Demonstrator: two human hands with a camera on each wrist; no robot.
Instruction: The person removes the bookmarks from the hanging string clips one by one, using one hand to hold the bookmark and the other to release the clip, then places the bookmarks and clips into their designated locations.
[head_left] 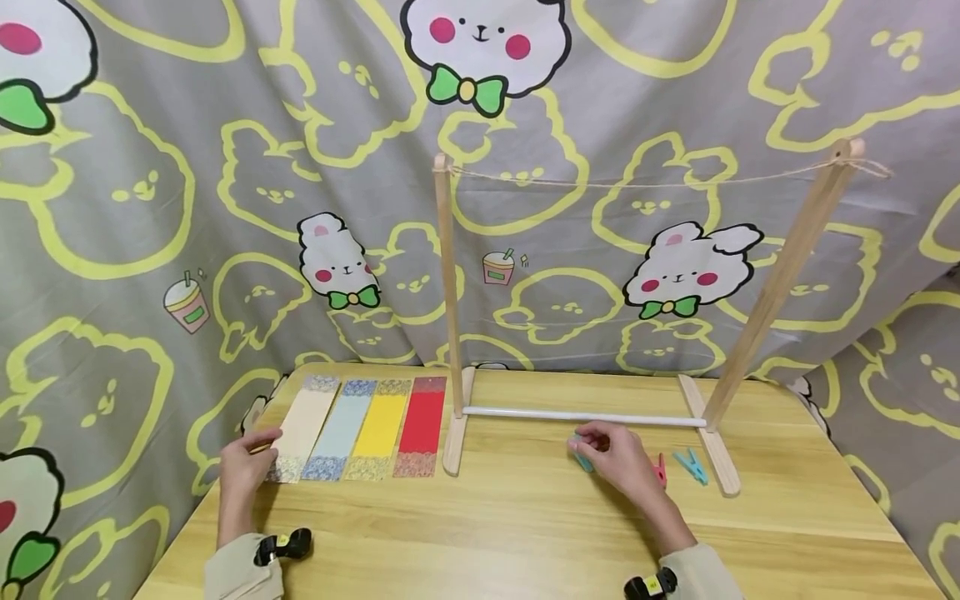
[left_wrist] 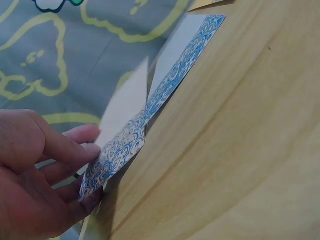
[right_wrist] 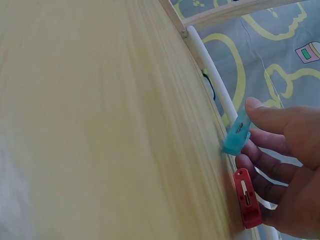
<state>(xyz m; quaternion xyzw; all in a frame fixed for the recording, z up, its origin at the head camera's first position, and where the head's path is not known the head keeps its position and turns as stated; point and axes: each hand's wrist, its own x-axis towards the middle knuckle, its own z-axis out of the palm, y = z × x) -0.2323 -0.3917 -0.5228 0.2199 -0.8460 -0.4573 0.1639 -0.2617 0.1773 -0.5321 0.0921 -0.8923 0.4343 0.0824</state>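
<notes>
At the table's left, my left hand [head_left: 243, 471] pinches the edge of a cream paper strip [head_left: 306, 421] with a patterned blue-and-white end. The left wrist view shows its patterned end [left_wrist: 112, 155] tilted up between thumb and fingers, overlapping the light blue strip [left_wrist: 187, 60]. Toward the right, my right hand [head_left: 618, 458] holds a teal clothespin [right_wrist: 237, 132] between thumb and fingers, low over the table. A red clothespin [right_wrist: 247, 197] lies close beside those fingers, partly hidden by the hand in the head view. Farther right rests another blue clothespin [head_left: 692, 467].
Light blue [head_left: 343, 429], yellow [head_left: 380, 429] and red [head_left: 422, 425] strips lie in a row. A wooden frame with two posts [head_left: 780, 283], a string [head_left: 637, 183] across its top and a white rod [head_left: 585, 415] below stands behind. A patterned curtain [head_left: 405, 167] hangs at the back.
</notes>
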